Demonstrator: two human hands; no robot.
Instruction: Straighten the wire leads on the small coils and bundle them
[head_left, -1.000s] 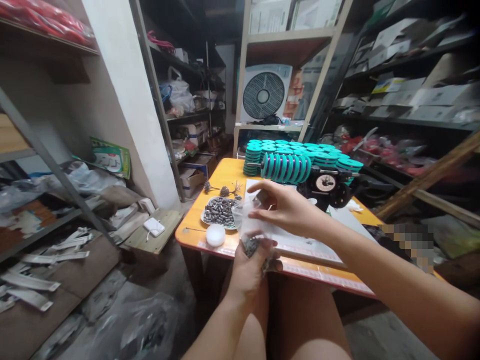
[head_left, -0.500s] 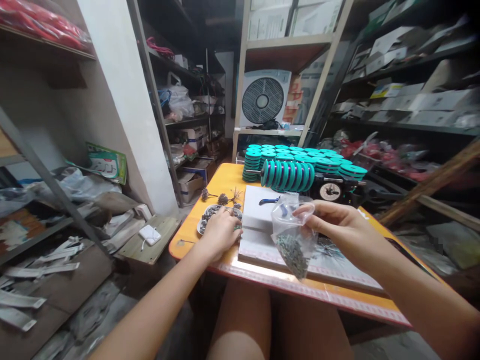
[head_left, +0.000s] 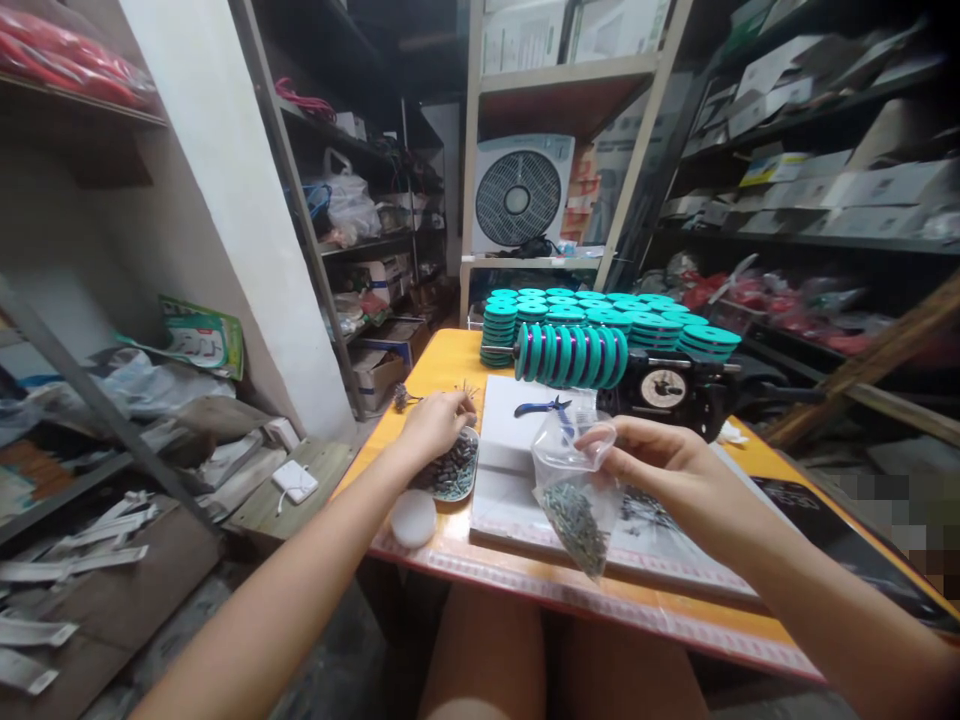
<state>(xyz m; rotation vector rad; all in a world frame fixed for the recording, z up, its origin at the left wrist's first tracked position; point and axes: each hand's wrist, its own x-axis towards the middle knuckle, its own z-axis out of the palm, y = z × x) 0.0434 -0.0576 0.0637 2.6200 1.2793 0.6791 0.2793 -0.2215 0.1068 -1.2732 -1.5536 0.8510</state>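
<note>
My right hand [head_left: 652, 455] pinches the rim of a clear plastic bag [head_left: 574, 500], which hangs tilted over the front of a white board [head_left: 499, 490]. Small grey-green pieces fill the bag's lower part. To the left, my left hand [head_left: 439, 425] is above the far side of a small dish [head_left: 474, 480] of dark and greenish small parts. Its fingers are drawn together beside a thin-stemmed bundle [head_left: 466, 388]; what they hold, if anything, is hidden. A white round disc [head_left: 414, 518] lies in front of the dish. Blue-handled pliers [head_left: 544, 407] rest on the board.
Behind the board, a black winding machine [head_left: 675, 385] carries a row of teal spools [head_left: 574, 355]. Stacked teal discs [head_left: 499, 330] stand behind it. Another stemmed bundle [head_left: 401, 397] lies at the yellow table's [head_left: 450, 350] left edge. A box fan [head_left: 517, 195] stands beyond.
My left hand has lifted out of the dish and moved up to its far side, uncovering more small parts. The white disc has come into view. My right hand still holds the bag.
</note>
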